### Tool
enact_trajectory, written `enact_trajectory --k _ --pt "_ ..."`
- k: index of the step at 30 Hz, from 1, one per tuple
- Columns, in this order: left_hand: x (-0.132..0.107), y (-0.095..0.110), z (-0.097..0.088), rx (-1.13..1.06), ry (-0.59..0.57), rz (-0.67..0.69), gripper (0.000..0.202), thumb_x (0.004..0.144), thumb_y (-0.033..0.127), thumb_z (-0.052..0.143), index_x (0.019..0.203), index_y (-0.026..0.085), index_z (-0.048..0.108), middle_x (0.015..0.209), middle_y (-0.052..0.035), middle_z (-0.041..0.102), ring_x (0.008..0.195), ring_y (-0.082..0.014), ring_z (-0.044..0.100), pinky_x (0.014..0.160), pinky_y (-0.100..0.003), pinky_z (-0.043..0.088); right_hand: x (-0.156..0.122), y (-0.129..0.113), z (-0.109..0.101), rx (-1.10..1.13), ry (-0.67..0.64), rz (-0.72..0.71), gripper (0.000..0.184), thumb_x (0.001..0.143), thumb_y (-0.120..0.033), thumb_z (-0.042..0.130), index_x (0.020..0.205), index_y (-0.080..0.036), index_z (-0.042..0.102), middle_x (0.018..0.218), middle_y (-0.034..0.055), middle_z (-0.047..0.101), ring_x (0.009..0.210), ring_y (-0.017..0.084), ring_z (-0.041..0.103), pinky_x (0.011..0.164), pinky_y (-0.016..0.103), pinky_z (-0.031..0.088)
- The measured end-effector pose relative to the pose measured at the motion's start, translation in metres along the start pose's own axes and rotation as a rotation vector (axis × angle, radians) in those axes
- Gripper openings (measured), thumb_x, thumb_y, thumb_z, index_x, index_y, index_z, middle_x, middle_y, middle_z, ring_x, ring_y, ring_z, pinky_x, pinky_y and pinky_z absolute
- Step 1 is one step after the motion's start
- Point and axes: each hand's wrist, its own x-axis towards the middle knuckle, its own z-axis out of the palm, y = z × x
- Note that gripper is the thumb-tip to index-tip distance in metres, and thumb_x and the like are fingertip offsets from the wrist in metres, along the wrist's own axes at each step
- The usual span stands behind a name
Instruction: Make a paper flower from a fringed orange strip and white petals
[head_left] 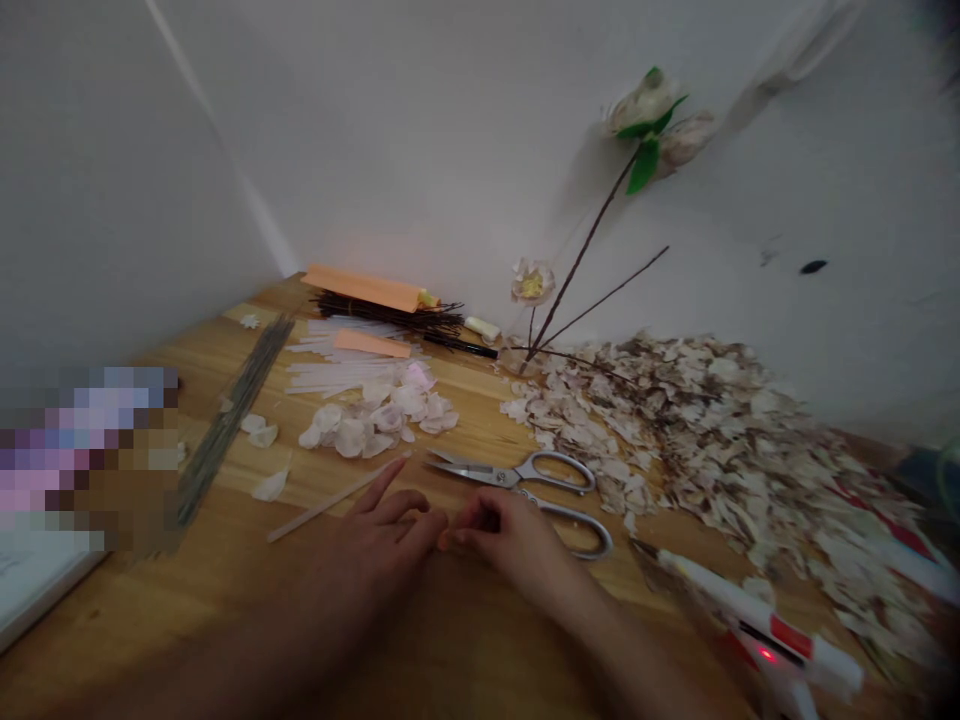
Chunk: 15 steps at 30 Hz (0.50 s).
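My left hand (394,535) is low over the wooden table, index finger stretched forward and the other fingers bent inward. That index fingertip lies at the far end of a thin pale strip (330,500) on the tabletop. Close against it, my right hand (502,530) is closed in a pinch. The fingertips of both hands meet, and whatever they hold there is hidden or too small to name. Metal scissors (551,475) lie just beyond and beside my right hand, blades pointing left. A white and red glue gun (757,615) with a lit red light rests farther right.
Loose pale petals (375,420) lie beyond my hands, before white strips (322,375) and dark stems (382,310). Thin wires (236,420) lie left. A large heap of dried petals (697,430) covers the right. An artificial flower (645,105) on a stem leans at the wall.
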Motion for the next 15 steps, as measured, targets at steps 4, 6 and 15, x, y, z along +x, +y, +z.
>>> enact_trajectory --k 4,6,15 --pt "0.0 0.0 0.002 -0.019 0.026 -0.039 0.017 0.08 0.006 0.047 0.087 0.019 0.054 0.079 0.0016 0.065 0.085 -0.0154 0.061 0.107 -0.05 0.027 -0.023 0.01 0.005 -0.079 0.135 -0.311 0.014 0.078 -0.009 0.055 0.081 -0.02 0.063 0.083 0.002 0.064 0.081 0.017 0.054 0.07 0.028 0.041" --pt "0.0 0.0 0.003 -0.003 0.049 -0.039 0.016 0.08 0.007 0.048 0.09 0.018 0.054 0.08 0.0005 0.066 0.085 -0.0163 0.061 0.105 -0.05 0.03 -0.028 0.015 0.01 -0.181 0.249 -0.537 0.014 0.083 -0.011 0.051 0.085 -0.019 0.063 0.08 0.0032 0.065 0.074 0.017 0.053 0.064 0.028 0.042" --pt "0.003 -0.001 0.007 -0.025 0.157 -0.03 0.027 0.074 0.005 0.049 0.098 0.016 0.05 0.074 0.0005 0.066 0.078 -0.0176 0.062 0.101 -0.048 0.036 -0.024 0.023 0.028 -0.385 0.393 -0.741 0.02 0.089 -0.015 0.042 0.091 -0.015 0.062 0.081 0.0064 0.065 0.072 0.018 0.054 0.061 0.031 0.044"
